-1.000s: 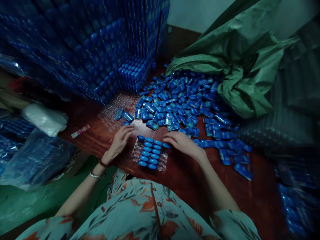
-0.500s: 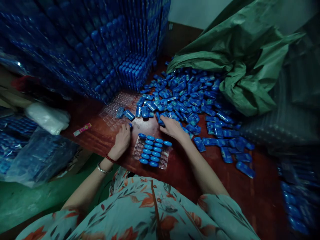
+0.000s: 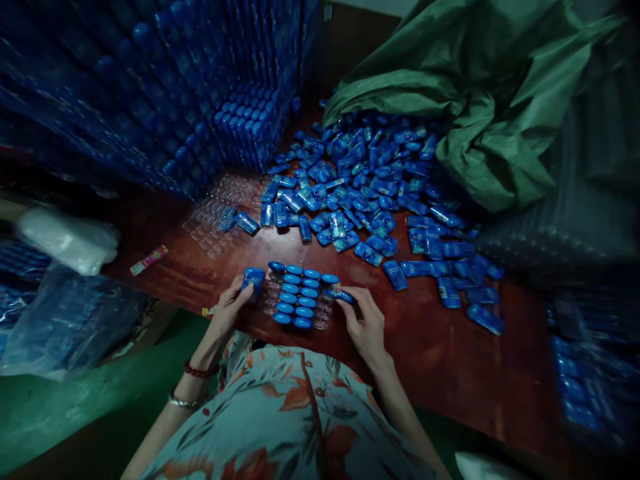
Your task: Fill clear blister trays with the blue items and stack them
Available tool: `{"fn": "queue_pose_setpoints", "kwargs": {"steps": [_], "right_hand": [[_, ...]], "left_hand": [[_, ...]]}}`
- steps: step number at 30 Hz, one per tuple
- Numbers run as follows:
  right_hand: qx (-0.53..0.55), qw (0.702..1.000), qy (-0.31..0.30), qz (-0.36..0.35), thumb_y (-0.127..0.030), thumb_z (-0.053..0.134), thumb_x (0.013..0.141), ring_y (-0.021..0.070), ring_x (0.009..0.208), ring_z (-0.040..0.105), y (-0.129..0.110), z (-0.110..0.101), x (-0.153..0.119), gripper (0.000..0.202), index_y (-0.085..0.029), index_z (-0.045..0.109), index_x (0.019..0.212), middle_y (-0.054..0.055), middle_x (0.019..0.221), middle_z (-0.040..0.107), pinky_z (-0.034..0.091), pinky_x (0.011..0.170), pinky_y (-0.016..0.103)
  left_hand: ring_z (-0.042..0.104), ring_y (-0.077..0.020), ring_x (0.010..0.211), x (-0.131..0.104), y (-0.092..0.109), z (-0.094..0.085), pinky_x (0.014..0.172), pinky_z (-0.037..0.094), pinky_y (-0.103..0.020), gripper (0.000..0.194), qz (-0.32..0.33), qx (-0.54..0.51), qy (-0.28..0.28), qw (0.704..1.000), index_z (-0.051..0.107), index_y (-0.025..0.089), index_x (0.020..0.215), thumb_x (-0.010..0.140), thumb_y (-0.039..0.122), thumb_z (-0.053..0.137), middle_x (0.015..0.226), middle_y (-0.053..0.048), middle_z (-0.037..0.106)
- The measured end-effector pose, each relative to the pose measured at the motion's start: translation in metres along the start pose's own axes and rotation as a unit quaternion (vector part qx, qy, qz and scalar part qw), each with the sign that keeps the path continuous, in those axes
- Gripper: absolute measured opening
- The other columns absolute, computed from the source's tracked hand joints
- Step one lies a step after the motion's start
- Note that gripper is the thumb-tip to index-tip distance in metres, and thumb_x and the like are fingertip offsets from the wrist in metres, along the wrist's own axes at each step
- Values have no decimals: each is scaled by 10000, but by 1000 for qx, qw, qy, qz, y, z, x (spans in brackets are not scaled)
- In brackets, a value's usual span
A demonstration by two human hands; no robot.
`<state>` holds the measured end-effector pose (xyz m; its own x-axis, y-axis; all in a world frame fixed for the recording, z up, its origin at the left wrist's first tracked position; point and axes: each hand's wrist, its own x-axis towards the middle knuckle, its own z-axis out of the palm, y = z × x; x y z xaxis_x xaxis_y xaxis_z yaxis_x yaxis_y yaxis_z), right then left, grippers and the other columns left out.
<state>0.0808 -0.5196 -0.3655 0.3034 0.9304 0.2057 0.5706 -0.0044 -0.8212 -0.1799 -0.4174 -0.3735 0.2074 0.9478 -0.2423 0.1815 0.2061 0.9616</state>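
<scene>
Where the red-brown worktop (image 3: pixel 445 380) comes nearest the body, a clear tray (image 3: pixel 324 313) lies partly filled, two columns of blue ovals (image 3: pixel 305 301) down its middle and one more at each far corner. Every oval has its long axis running left to right across the tray. Left of the tray, below the worktop's edge, shows a green floor (image 3: pixel 75 407); far beyond it, tall stacks of blue packs (image 3: pixel 200 80) rise on the left and a crumpled green sheet (image 3: pixel 505 127) hangs on the right. Between tray and sheet spreads a loose heap (image 3: pixel 350 180) of blue packs, printed and labelled, the lettering too small to read; a pink-and-white wrapper (image 3: pixel 149 260) left of the tray is equally illegible. Just beside the tray's left edge, the left hand (image 3: pixel 227 305) grips a blue pack (image 3: pixel 254 281), broad face showing, long axis apparently pointing away from the body. By the tray's right edge, the right hand (image 3: pixel 367 327) pinches a second pack (image 3: pixel 343 295), narrow side uppermost, its long axis roughly left to right and slanting slightly.
</scene>
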Motion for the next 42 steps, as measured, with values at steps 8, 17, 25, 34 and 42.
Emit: {"fn": "queue_pose_setpoints", "kwargs": {"steps": [8,17,25,34,42], "right_hand": [[-163,965,-120,-168,-191,441,917,186,865,594,6,6,23,171,-196,585,1008,74,898,624,503,779,315],[-330,926,-101,-152,-204,451,917,188,811,539,-14,14,25,241,-212,621,1088,83,910,608,453,647,277],[-258,939,-78,-213,-176,434,923,180,873,563,-2,15,20,302,-208,572,1189,92,917,604,508,700,275],[-268,924,-76,-263,-253,506,903,170,782,540,2,4,35,267,-167,603,1136,93,891,609,452,681,286],[-205,948,-109,-219,-281,472,920,186,863,522,-42,33,58,245,-231,644,1088,66,924,627,382,725,320]], "left_hand": [[601,-153,806,10,-14,23,769,486,-276,210,114,60,59,990,635,166,884,746,323,648,853,-23,650],[582,-161,863,20,-36,22,791,487,-296,127,234,183,86,951,621,186,911,837,275,569,871,-32,633],[595,-140,835,33,-33,16,761,498,-274,206,350,260,-26,900,544,176,1045,892,136,412,927,-52,630],[557,-164,880,49,-10,-5,768,481,-303,277,402,360,-144,830,495,158,1124,898,75,359,941,-83,597],[575,-155,852,49,-17,6,764,488,-312,244,413,316,-98,848,512,159,1109,917,121,367,925,-79,617]]}}
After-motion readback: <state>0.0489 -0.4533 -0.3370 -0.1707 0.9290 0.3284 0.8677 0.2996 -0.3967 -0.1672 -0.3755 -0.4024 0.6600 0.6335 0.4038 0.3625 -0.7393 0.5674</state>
